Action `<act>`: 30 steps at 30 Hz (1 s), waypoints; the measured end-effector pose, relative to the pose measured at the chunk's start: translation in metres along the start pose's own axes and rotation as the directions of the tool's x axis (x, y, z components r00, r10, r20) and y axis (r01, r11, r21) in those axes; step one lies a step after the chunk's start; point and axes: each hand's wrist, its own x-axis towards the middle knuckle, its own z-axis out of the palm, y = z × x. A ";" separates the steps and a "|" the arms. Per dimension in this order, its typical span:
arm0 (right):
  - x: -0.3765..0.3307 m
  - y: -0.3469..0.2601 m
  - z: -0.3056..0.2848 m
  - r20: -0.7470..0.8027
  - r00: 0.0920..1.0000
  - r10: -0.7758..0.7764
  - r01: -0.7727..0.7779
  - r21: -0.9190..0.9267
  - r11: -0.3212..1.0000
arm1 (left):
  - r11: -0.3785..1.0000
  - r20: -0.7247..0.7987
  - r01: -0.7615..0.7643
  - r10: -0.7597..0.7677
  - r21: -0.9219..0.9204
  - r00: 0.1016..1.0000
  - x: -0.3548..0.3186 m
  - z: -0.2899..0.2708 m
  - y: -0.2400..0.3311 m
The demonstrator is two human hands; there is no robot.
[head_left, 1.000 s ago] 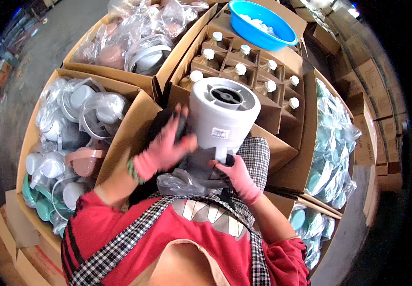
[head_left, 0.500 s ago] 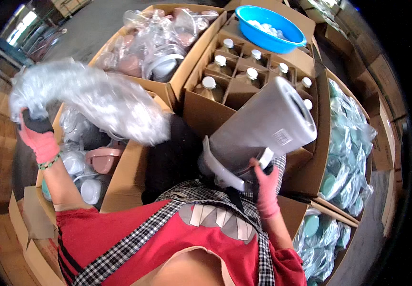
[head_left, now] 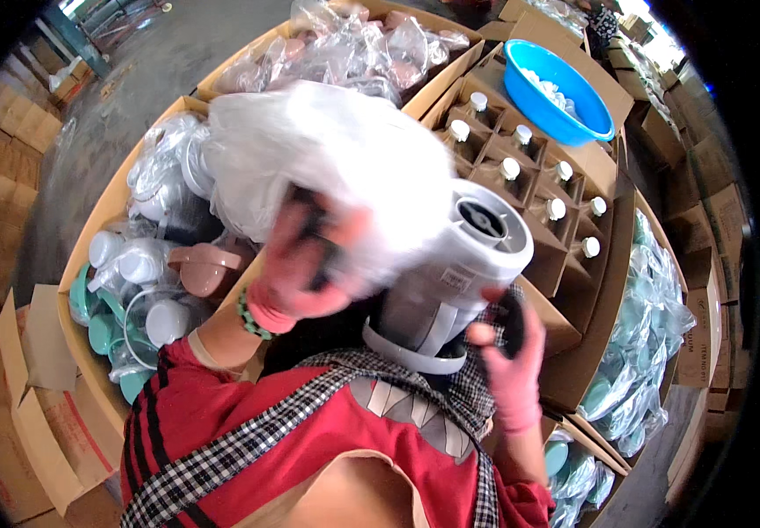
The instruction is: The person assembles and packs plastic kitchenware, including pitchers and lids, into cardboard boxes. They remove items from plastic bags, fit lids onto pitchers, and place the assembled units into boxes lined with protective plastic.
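In front of my lap is a grey vacuum jug [head_left: 424,295], tilted, its round end with a black centre facing up and away. A grey hoop handle [head_left: 415,356] hangs at its near end. My right hand [head_left: 514,348], in a pink and black glove, is closed on the jug's right side. My left hand [head_left: 305,264], gloved alike and smeared by motion, grips a clear plastic bag [head_left: 336,158]. The bag billows beyond that hand and reaches the jug's left side, covering part of it.
At left a carton [head_left: 89,361] holds bagged jugs, among them a pink one [head_left: 208,268]. Beyond it stands another carton of bagged pieces. A divided carton [head_left: 529,264] has several white-capped bottles, with a blue basin [head_left: 560,97] behind. Bagged green pieces [head_left: 635,334] fill cartons at right.
My left hand has brought the bag from the far left to the middle, up against the jug. The jug has tipped more upright and turned, showing its round end.
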 end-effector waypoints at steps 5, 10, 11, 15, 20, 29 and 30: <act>0.056 -0.011 -0.004 -0.061 0.979 0.195 -0.118 0.609 0.784 | 0.904 0.389 -0.072 0.252 -0.421 0.886 0.013 0.023 0.032; 0.087 0.009 -0.087 -0.021 0.988 -0.153 0.084 0.906 0.415 | 0.885 -0.178 -0.134 0.235 0.446 0.956 0.014 -0.034 -0.026; 0.091 0.019 -0.096 -0.336 0.920 -0.199 0.290 0.246 0.925 | 0.936 -0.254 0.070 0.021 0.346 0.967 0.018 -0.038 -0.031; 0.110 0.041 -0.118 -0.232 0.871 -0.433 0.413 -0.131 0.901 | -0.190 0.581 0.661 -0.684 -0.726 0.442 -0.020 -0.034 -0.072; 0.148 0.049 -0.127 -0.207 0.731 -0.651 0.505 -0.477 0.719 | 0.085 0.500 0.713 -0.656 -0.696 0.566 -0.013 -0.018 -0.064; 0.094 -0.013 -0.040 -0.312 0.883 -0.351 0.343 -0.082 0.936 | -0.114 0.319 0.327 -0.654 -0.938 0.686 0.058 -0.017 -0.035; 0.087 -0.031 -0.007 -0.206 0.889 -0.409 0.384 -0.154 0.911 | 0.092 0.211 0.397 -0.727 -0.913 0.653 0.056 -0.008 -0.039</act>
